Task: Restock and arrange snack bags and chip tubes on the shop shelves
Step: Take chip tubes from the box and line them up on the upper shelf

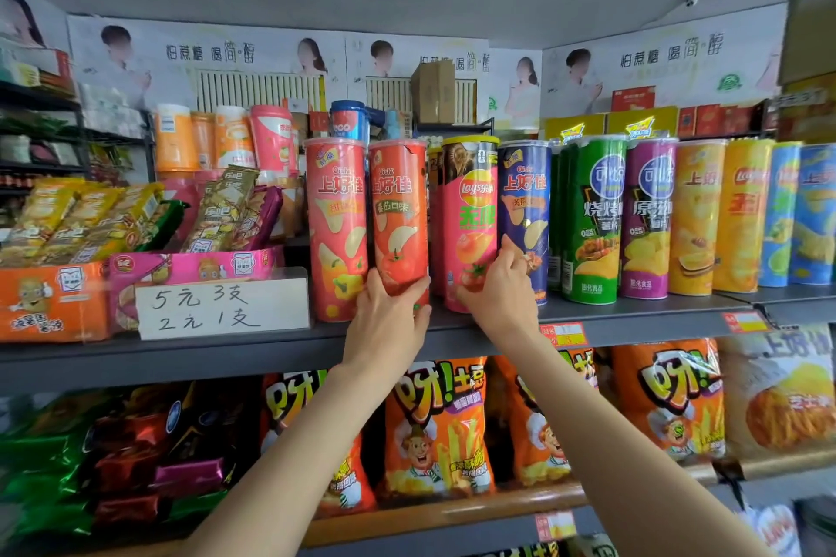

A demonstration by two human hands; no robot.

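Alignment of chip tubes under way on the upper shelf (633,312). Left hand (389,317) grips the red tomato tube (400,213) at its base; right hand (497,289) clasps the Lay's tube (468,213). Next, judged: seat both upright, labels forward.

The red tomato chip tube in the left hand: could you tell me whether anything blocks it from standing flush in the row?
Nothing visible does. The left hand grips the red tomato tube at its base, already between the pink tube and the Lay's tube, which the right hand holds.
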